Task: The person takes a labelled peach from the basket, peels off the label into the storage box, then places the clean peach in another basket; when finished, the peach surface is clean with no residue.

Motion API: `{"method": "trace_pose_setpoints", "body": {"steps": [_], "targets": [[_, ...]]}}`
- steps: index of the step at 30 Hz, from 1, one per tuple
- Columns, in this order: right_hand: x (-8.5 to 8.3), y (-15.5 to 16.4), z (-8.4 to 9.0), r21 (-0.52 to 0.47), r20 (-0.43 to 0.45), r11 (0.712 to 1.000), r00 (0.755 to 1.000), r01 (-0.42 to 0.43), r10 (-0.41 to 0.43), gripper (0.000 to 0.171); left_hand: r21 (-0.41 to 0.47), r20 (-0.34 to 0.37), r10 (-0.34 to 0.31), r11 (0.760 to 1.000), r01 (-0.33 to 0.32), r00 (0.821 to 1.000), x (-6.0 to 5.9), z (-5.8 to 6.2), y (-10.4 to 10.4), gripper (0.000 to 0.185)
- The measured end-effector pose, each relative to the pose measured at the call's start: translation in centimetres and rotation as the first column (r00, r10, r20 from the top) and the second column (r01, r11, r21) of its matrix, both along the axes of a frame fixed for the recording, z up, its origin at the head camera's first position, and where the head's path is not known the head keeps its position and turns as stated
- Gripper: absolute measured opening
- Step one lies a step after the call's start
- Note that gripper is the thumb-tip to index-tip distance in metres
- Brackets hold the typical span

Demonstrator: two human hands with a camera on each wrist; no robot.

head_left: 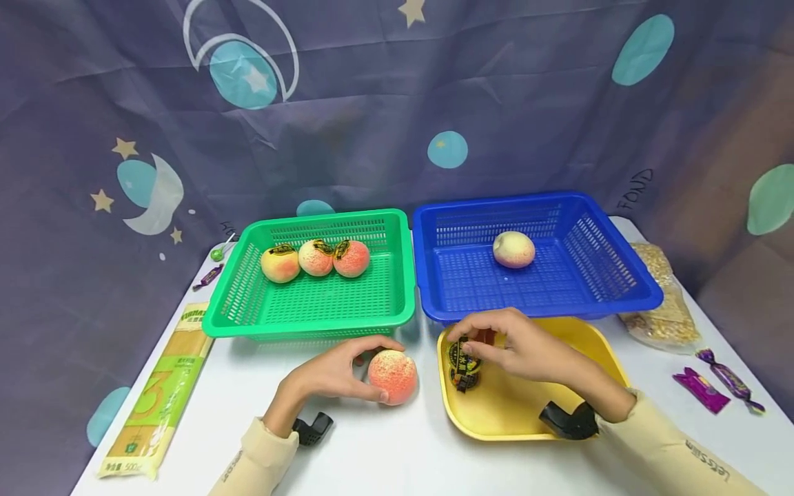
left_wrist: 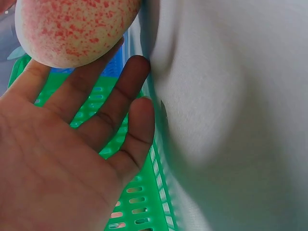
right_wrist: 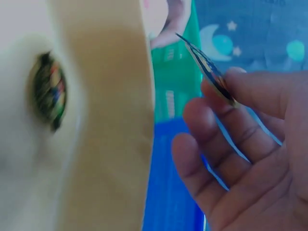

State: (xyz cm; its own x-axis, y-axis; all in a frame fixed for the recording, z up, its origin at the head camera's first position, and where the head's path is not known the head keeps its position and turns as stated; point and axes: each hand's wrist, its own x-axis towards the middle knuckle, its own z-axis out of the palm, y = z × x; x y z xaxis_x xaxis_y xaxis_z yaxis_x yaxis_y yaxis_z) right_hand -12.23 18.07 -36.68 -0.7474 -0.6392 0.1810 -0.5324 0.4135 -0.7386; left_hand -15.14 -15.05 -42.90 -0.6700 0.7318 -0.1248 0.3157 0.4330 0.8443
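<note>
A white table (head_left: 384,448) carries everything. At its far edge stand a green basket (head_left: 397,275) and a blue basket (head_left: 620,255) side by side, nearly touching. In front of the blue basket lies a yellow tray (head_left: 496,406). A speckled peach (head_left: 393,376) rests on the table just left of the tray. A long noodle packet (head_left: 161,393) lies along the left edge. Near the far left corner lie a purple sweet (head_left: 207,277) and a green lollipop (head_left: 217,253). By the right edge lie a bag of grains (head_left: 666,303) and two purple candies (head_left: 713,386).
</note>
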Motion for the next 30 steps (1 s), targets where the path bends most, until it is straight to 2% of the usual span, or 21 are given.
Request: {"method": "trace_pose_setpoints", "body": {"steps": [6, 11, 15, 20, 24, 30], "targets": [[0.7, 3.5, -0.4, 0.026, 0.083, 1.0, 0.996, -0.012, 0.009, 0.018, -0.013, 0.014, 0.002, 1.0, -0.002, 1.0, -0.1, 0.1, -0.1, 0.07], [0.7, 5.6, -0.7, 0.092, 0.16, 0.995, 0.987, -0.024, 0.009, 0.024, -0.025, 0.006, 0.001, 1.0, -0.001, 1.0, -0.1, 0.2, -0.2, 0.07], [0.4, 6.6, -1.2, 0.139, 0.263, 0.988, 0.965, -0.059, 0.02, 0.029, -0.028, 0.008, -0.003, 1.0, 0.003, 1.0, -0.1, 0.3, -0.1, 0.07], [-0.3, 7.1, -2.2, 0.118, 0.348, 0.986, 0.935, -0.119, 0.071, 0.034, -0.028, 0.014, 0.0, 1.0, 0.0, 1.0, -0.2, 0.2, -0.2, 0.07], [-0.6, 7.3, -2.7, 0.118, 0.359, 0.986, 0.93, -0.121, 0.072, 0.038, -0.023, 0.014, -0.002, 1.0, 0.002, 1.0, -0.2, 0.1, -0.2, 0.071], [-0.7, 7.3, -2.6, 0.139, 0.328, 0.984, 0.943, -0.112, 0.061, 0.044, -0.019, 0.02, -0.001, 1.0, 0.001, 1.0, -0.2, 0.0, -0.3, 0.071]]}}
